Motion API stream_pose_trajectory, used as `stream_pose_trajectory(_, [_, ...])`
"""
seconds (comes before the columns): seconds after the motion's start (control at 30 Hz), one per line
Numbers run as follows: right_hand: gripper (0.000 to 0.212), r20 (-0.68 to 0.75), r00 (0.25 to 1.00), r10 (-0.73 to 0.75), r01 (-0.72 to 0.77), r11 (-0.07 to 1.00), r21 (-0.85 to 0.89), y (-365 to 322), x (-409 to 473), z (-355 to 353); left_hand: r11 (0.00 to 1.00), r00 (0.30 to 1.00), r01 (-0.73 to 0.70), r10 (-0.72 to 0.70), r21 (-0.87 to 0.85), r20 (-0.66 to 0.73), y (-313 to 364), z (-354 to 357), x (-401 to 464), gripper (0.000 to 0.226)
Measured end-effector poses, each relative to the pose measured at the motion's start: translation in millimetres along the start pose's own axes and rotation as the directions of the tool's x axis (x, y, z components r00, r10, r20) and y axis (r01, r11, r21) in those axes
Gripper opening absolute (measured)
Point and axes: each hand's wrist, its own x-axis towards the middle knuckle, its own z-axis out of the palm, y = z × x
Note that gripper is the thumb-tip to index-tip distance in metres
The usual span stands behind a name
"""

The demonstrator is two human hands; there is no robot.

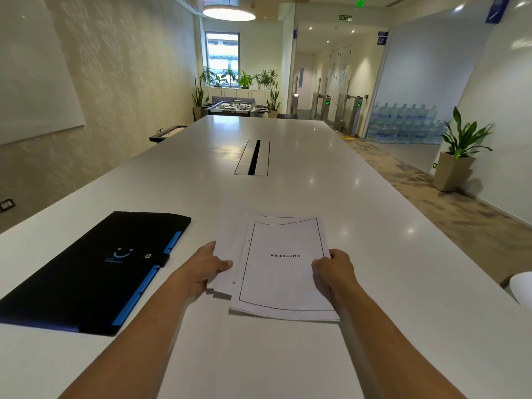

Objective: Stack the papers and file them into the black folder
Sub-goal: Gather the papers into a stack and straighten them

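A loose stack of white papers (280, 272) lies on the white table (288, 194) in front of me; the top sheet reads "BIBLIOGRAPHY" inside a black border. Sheets underneath stick out unevenly to the left and at the top. My left hand (205, 269) grips the stack's left edge, thumb on top. My right hand (334, 270) grips the right edge, thumb on top. The black folder (95, 272) with blue tabs and a snap strap lies closed on the table to the left of the papers, apart from them.
A cable slot (253, 157) is set into the middle of the table beyond the papers. A white rounded object (522, 286) shows at the right edge. A potted plant (457, 151) stands on the floor to the right.
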Motion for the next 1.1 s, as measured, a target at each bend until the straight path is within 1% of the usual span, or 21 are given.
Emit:
stream_pose_trajectory(0.07, [0.035, 0.019, 1.000, 0.006, -0.005, 0.999, -0.053, -3, -4, 4, 1.000, 1.000, -0.002, 0.002, 0.025, -0.024, 1, 7, -1, 0.054])
stream_pose_trajectory(0.1, [0.039, 0.033, 0.999, 0.009, -0.008, 0.999, -0.049, -2, -3, 7, 0.999, 0.999, -0.005, 0.006, 0.032, -0.032, 1, 10, -3, 0.060])
stream_pose_trajectory(0.13, [0.032, 0.030, 1.000, 0.000, 0.002, 0.997, -0.072, -3, -6, 9, 1.000, 1.000, -0.010, 0.010, 0.015, -0.023, 1, 13, -6, 0.064])
stream_pose_trajectory(0.17, [0.020, 0.029, 1.000, -0.003, 0.005, 0.997, -0.070, -2, -6, 11, 1.000, 1.000, -0.012, 0.012, -0.006, -0.009, 1, 15, -10, 0.064])
stream_pose_trajectory(0.2, [0.013, 0.009, 1.000, -0.011, 0.011, 0.997, -0.079, -3, -9, 12, 1.000, 0.999, -0.010, 0.010, -0.029, 0.031, 0, 16, -12, 0.062])
stream_pose_trajectory(0.23, [0.010, -0.010, 1.000, -0.013, 0.012, 0.998, -0.066, 1, -8, 14, 0.999, 0.998, -0.010, 0.012, -0.031, 0.069, -2, 16, -14, 0.058])
stream_pose_trajectory(0.27, [0.013, -0.022, 1.000, -0.012, 0.011, 0.998, -0.067, -1, -14, 15, 0.999, 0.995, -0.018, 0.021, -0.032, 0.093, -4, 15, -15, 0.054])
stream_pose_trajectory(0.33, [0.045, -0.048, 0.999, -0.010, 0.008, 0.999, -0.052, 1, -19, 17, 0.998, 0.995, -0.034, 0.038, -0.045, 0.096, -8, 14, -15, 0.050])
stream_pose_trajectory(0.37, [0.054, -0.056, 0.998, -0.011, 0.008, 0.999, -0.041, 3, -19, 18, 0.997, 0.995, -0.044, 0.049, -0.061, 0.085, -10, 13, -15, 0.051])
stream_pose_trajectory(0.47, [0.061, -0.091, 0.995, -0.033, 0.031, 0.999, -0.023, 2, -24, 17, 0.992, 0.993, -0.094, 0.101, -0.087, 0.069, -10, 13, -20, 0.055])
stream_pose_trajectory(0.53, [0.063, -0.094, 0.995, -0.021, 0.027, 0.998, 0.062, 1, -27, 13, 0.989, 0.989, -0.127, 0.131, -0.075, 0.061, -11, 12, -26, 0.054])
stream_pose_trajectory(0.63, [0.066, -0.063, 0.997, 0.053, -0.032, 0.957, 0.287, 3, -27, 9, 0.984, 0.985, -0.153, 0.159, -0.086, 0.067, -13, 9, -33, 0.054])
stream_pose_trajectory(0.7, [0.058, 0.008, 0.997, 0.077, -0.075, 0.931, 0.359, 1, -25, 1, 0.981, 0.981, -0.172, 0.179, -0.095, 0.073, -13, 10, -40, 0.053])
stream_pose_trajectory(0.73, [0.044, 0.060, 0.996, 0.073, -0.091, 0.920, 0.382, -4, -27, -4, 0.979, 0.979, -0.183, 0.190, -0.090, 0.076, -13, 10, -42, 0.052])
stream_pose_trajectory(0.8, [0.027, 0.190, 0.981, 0.034, -0.117, 0.887, 0.448, -11, -30, -14, 0.974, 0.972, -0.215, 0.221, -0.075, 0.078, -10, 11, -47, 0.047])
stream_pose_trajectory(0.83, [0.025, 0.237, 0.971, -0.015, -0.101, 0.879, 0.467, -12, -29, -17, 0.971, 0.968, -0.232, 0.236, -0.061, 0.081, -7, 11, -50, 0.046])
stream_pose_trajectory(0.87, [0.030, 0.260, 0.963, -0.065, -0.065, 0.884, 0.462, -13, -28, -20, 0.968, 0.964, -0.247, 0.250, -0.044, 0.090, -4, 11, -51, 0.047])
stream_pose_trajectory(0.93, [0.038, 0.252, 0.949, -0.190, 0.083, 0.921, 0.379, -19, -29, -24, 0.961, 0.955, -0.276, 0.277, -0.023, 0.111, 1, 11, -53, 0.048])
stream_pose_trajectory(1.0, [0.037, 0.192, 0.931, -0.309, 0.250, 0.927, 0.281, -29, -31, -27, 0.945, 0.941, -0.328, 0.326, 0.004, 0.094, 8, 13, -56, 0.046])
stream_pose_trajectory(1.03, [0.037, 0.155, 0.921, -0.356, 0.311, 0.915, 0.255, -35, -32, -28, 0.930, 0.930, -0.366, 0.363, 0.045, 0.063, 13, 14, -58, 0.046])
stream_pose_trajectory(1.1, [0.037, 0.089, 0.891, -0.445, 0.407, 0.871, 0.276, -48, -33, -31, 0.887, 0.895, -0.443, 0.447, 0.134, 0.003, 26, 17, -60, 0.045])
